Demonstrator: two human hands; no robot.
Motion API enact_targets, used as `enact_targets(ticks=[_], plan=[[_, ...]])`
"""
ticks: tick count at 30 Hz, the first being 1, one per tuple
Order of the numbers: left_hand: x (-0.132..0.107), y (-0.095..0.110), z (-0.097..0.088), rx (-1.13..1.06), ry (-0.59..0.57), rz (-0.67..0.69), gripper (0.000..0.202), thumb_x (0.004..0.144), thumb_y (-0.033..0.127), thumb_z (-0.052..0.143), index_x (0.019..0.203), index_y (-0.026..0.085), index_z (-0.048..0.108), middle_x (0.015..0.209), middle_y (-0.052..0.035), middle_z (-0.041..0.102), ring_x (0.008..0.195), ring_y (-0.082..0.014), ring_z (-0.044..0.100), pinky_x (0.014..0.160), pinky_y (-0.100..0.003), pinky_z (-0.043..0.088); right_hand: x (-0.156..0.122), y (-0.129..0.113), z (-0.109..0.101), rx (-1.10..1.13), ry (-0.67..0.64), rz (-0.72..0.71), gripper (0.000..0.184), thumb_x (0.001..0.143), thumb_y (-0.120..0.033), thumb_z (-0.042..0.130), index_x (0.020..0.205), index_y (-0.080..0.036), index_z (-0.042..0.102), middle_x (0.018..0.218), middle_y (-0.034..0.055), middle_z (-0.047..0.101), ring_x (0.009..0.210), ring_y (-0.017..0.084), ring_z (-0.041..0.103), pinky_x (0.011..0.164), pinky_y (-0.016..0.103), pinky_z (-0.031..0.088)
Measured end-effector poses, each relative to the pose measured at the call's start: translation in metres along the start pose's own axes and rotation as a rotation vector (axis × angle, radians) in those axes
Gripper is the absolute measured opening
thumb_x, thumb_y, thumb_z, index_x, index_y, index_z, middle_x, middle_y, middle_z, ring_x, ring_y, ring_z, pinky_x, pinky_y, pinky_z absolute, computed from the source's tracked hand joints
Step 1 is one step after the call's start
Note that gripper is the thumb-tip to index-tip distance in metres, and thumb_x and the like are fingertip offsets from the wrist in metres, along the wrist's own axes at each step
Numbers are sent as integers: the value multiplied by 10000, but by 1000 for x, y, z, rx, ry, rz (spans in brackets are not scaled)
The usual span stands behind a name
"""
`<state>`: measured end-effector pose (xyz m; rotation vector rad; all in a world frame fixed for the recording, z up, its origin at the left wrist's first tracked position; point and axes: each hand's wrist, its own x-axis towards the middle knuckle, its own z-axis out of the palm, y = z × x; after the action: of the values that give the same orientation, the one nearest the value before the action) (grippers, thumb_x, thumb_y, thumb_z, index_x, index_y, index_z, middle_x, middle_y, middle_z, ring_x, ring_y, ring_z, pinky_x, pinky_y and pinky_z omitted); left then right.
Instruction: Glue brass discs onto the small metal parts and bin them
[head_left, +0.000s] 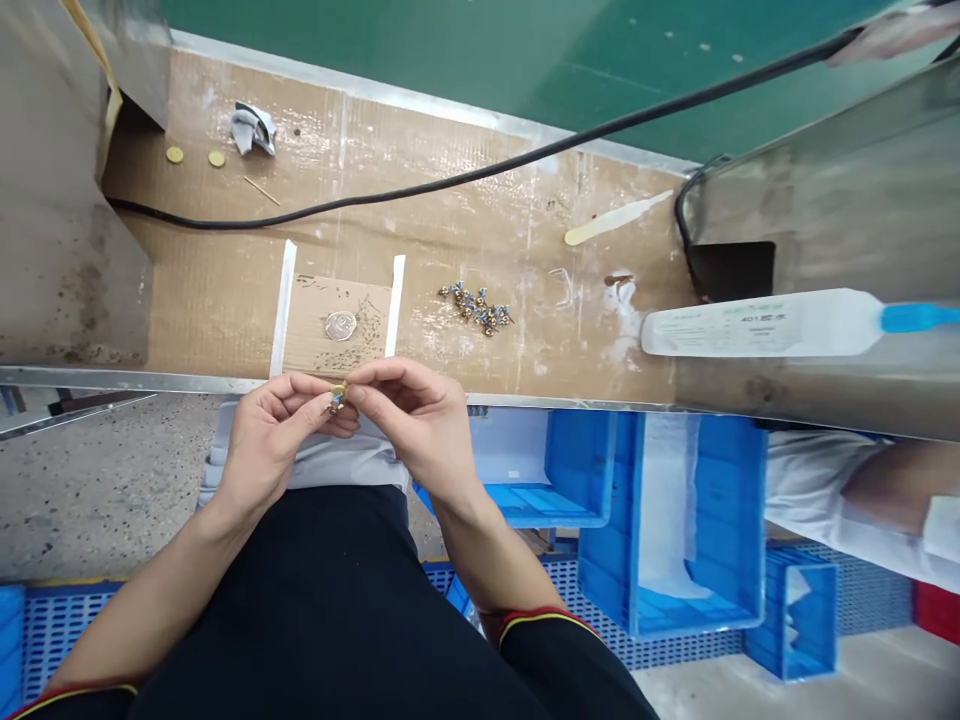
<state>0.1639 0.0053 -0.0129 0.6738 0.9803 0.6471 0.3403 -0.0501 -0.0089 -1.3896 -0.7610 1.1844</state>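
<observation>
My left hand (274, 425) is closed, thumb and fingers pinching a small gold-and-blue piece (337, 400) just off the bench's front edge. My right hand (416, 415) is closed too, thumb and forefinger meeting at the upper right side of that same piece. Its fine shape is too small to make out. Beyond the hands, a clear round disc (340, 325) lies on a cardboard square (315, 297) between two white strips. Right of it sits a heap of small gold-and-blue pieces (478, 308).
A black cable (450, 183) crosses the cardboard-covered bench. A white bottle with a blue tip (757, 325) lies at right, near a flat stick (615, 218). Two yellow discs and a crumpled scrap (253, 129) are far left. Blue crates (739, 520) stand below; another person's hand (892, 38) shows top right.
</observation>
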Motion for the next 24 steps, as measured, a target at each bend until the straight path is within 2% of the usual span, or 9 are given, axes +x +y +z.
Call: enact_targets(ticks=[3, 6, 10, 13, 18, 24], plan=[[1, 2, 0, 13, -46, -32, 328, 906, 414, 1038, 944, 146, 852, 800, -97, 866, 705, -197, 835, 724, -275, 716, 3, -4, -3, 76, -69, 70, 255, 959, -472, 987, 1022, -259, 861, 856, -23, 858, 764, 165, 819, 754, 312, 729], [1, 3, 0, -53, -111, -132, 308, 898, 389, 1024, 889, 153, 826, 735, -76, 824, 629, -170, 777, 646, -245, 667, 6, -7, -5, 146, -155, 112, 333, 948, -553, 994, 1015, -263, 845, 779, -36, 826, 695, 174, 804, 710, 331, 731], [2, 2, 0, -205, -186, -309, 290, 870, 351, 1005, 856, 155, 793, 654, -39, 749, 520, -142, 688, 539, -222, 593, 10, -4, -10, 205, -229, 148, 300, 977, -522, 980, 1032, -253, 858, 771, -36, 823, 702, 162, 804, 732, 317, 723], [0, 2, 2, -254, -187, -363, 284, 851, 334, 1001, 853, 147, 788, 621, -9, 678, 486, -117, 626, 498, -205, 549, 10, 2, -11, 248, -226, 189, 311, 940, -495, 1017, 1028, -236, 869, 797, -31, 832, 735, 145, 805, 776, 296, 720], [-3, 5, 8, -289, -176, -389, 273, 819, 312, 987, 803, 136, 780, 575, 28, 552, 465, -82, 522, 480, -195, 500, 8, 8, -8, 318, -206, 229, 357, 890, -519, 1053, 998, -232, 871, 801, -29, 835, 715, 137, 793, 754, 282, 718], [-5, 6, 11, -309, -187, -411, 254, 824, 310, 958, 790, 146, 765, 589, 38, 500, 488, -72, 448, 491, -201, 474, 3, 8, -6, 357, -196, 270, 354, 894, -520, 1053, 998, -238, 866, 800, -33, 836, 712, 134, 787, 747, 275, 705]])
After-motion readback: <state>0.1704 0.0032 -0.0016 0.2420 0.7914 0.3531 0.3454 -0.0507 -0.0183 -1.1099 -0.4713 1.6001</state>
